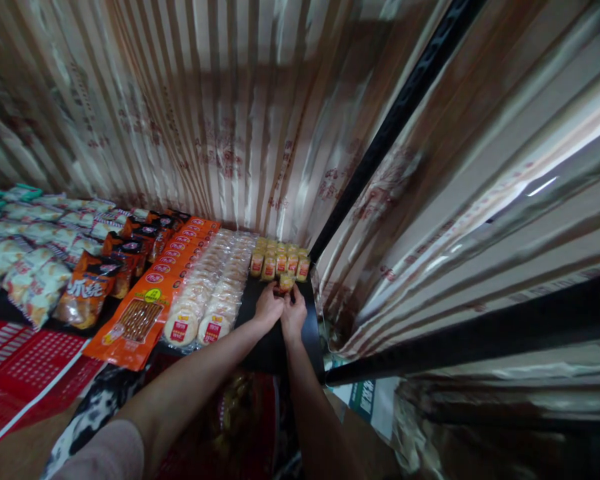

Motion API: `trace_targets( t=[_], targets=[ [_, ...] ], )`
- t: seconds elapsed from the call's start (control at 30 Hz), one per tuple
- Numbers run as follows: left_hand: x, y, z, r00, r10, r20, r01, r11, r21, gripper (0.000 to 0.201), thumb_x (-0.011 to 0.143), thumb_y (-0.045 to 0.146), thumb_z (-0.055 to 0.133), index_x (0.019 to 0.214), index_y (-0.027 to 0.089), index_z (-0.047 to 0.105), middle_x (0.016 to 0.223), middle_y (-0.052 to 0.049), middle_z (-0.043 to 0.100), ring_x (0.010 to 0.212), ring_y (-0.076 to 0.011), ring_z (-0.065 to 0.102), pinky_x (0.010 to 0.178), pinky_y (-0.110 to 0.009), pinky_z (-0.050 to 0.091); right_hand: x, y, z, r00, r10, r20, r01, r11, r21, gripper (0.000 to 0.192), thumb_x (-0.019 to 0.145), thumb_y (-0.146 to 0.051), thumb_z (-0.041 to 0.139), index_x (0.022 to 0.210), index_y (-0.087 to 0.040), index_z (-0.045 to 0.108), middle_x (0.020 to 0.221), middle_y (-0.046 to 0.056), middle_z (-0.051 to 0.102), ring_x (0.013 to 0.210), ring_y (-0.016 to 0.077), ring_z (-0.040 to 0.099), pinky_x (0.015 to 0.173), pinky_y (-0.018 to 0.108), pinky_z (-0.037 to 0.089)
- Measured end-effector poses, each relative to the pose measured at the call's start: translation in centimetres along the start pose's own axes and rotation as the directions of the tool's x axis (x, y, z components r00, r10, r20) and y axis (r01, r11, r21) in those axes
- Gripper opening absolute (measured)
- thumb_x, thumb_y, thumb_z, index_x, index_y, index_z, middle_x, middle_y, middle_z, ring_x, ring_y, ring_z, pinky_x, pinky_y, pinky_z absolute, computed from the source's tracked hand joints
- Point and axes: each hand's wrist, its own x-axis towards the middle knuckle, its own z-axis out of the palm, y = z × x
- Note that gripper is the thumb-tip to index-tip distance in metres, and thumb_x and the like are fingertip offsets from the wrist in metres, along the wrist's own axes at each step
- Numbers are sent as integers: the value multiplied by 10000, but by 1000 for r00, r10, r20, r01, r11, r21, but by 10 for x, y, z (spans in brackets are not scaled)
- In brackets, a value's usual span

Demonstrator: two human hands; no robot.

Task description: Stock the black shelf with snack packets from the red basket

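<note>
Head view: both hands meet over one small yellow packet (286,283), the left hand (269,308) and right hand (293,312) pinching it between fingertips at the near edge of a row of like packets (280,261) on the black shelf (273,350). The packet sits just in front of that row, touching or nearly so; I cannot tell which. To do this well, I would keep it upright and square with its neighbours, nudging lightly so the row does not topple. Just left lie round cracker packs (200,317), then orange packs (147,313) and chip bags (87,290). Close on the right, a black post (370,163) and striped curtain (230,113) crowd the right wrist.
</note>
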Motion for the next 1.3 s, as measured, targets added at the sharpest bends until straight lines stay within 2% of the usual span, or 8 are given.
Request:
trace_targets(
  t=[0.13, 0.23, 0.43, 0.73, 0.87, 1.1, 1.2, 1.3],
  targets=[
    [6, 2, 1, 1000, 2, 3, -2, 1000, 3, 311, 751, 126, 566, 1055, 176, 608, 1065, -83, 674, 982, -200, 617, 871, -291, 454, 5, 0, 4, 999, 30, 40, -31, 999, 21, 521, 751, -356, 442, 1188, -118, 597, 1137, 152, 642, 1038, 249, 587, 911, 377, 432],
    [11, 2, 2, 1000, -4, 3, 4, 1000, 4, 293, 746, 125, 569, 1029, 183, 621, 1057, -73, 678, 990, -197, 612, 865, -283, 452, 8, 0, 8, 996, 69, 61, -72, 996, 48, 510, 730, -326, 455, 1178, -120, 588, 1109, 139, 656, 1004, 239, 606, 891, 369, 448],
    [14, 7, 1, 1000, -18, 4, 17, 999, 33, 304, 750, 164, 583, 1051, 181, 625, 1071, -77, 675, 981, -203, 615, 853, -287, 454, 12, -1, 12, 995, 94, 33, -97, 991, 88, 464, 724, -305, 473, 1151, -139, 550, 1054, 123, 665, 934, 208, 630, 852, 340, 474],
    [20, 14, -2, 1000, 0, 9, -1, 996, 87, 357, 758, 150, 561, 1110, 162, 624, 1133, -95, 658, 1036, -214, 603, 889, -278, 445, 17, 1, 19, 996, 57, 74, -64, 992, 105, 412, 706, -294, 491, 1084, -145, 561, 1001, 100, 672, 878, 196, 636, 829, 323, 481],
    [20, 15, -3, 1000, -19, 11, 18, 994, 108, 344, 783, 169, 545, 1118, 168, 623, 1118, -84, 669, 1018, -199, 614, 872, -258, 454, 19, 4, 22, 995, 26, 101, -37, 993, 114, 455, 696, -282, 498, 1118, -131, 579, 1013, 101, 676, 894, 202, 631, 835, 325, 480],
    [19, 13, -4, 1000, -13, 12, 12, 992, 123, 349, 785, 137, 523, 1121, 158, 617, 1149, -88, 654, 1044, -190, 602, 884, -252, 448, 20, 14, 26, 995, -67, 77, 70, 997, -40, 508, 714, -253, 486, 1181, -82, 589, 1156, 172, 593, 1073, 257, 545, 946, 392, 422],
    [19, 11, -3, 1000, -8, 11, 6, 991, 131, 357, 762, 107, 540, 1107, 160, 616, 1144, -80, 653, 1047, -179, 595, 892, -249, 443, 18, 15, 23, 995, -83, 55, 89, 989, -122, 516, 714, -248, 504, 1200, -94, 590, 1142, 177, 562, 1058, 260, 528, 934, 398, 429],
    [20, 8, -1, 1000, 23, 2, -23, 992, 122, 315, 765, 98, 536, 1056, 177, 628, 1103, -54, 664, 1033, -165, 594, 896, -249, 444, 17, 15, 22, 994, -87, 71, 96, 987, -128, 521, 731, -250, 490, 1225, -107, 576, 1120, 162, 566, 1019, 242, 543, 914, 382, 441]
  ],
)
